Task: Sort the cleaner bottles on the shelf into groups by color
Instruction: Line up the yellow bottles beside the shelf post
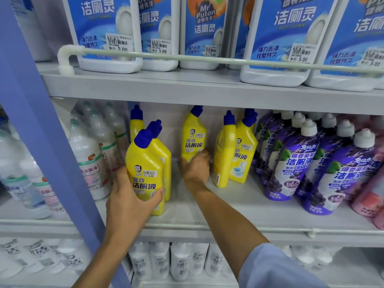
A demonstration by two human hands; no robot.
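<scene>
Just right of the blue upright post [41, 142], the front yellow bottle [145, 173] is being gripped by the left hand [128, 196], with fingers and thumb curled round its lower body. Farther right of the post and deeper on the middle shelf [259, 206], a rear yellow bottle [193, 136] is being held at its base by the right hand [196, 169]. Purple bottles [301, 163] are standing farthest right of the post.

Left hand [133, 197] — bare forearm entering from 7 o'clock; thumb and fingers wrapped round the lower body of the front yellow bottle [145, 171].
Right hand [196, 170] — bare forearm, light-blue sleeve [276, 269] at 5 o'clock, reaching toward 11 o'clock; knuckles up, fingers curled round the base of the rear yellow bottle [193, 138].
</scene>
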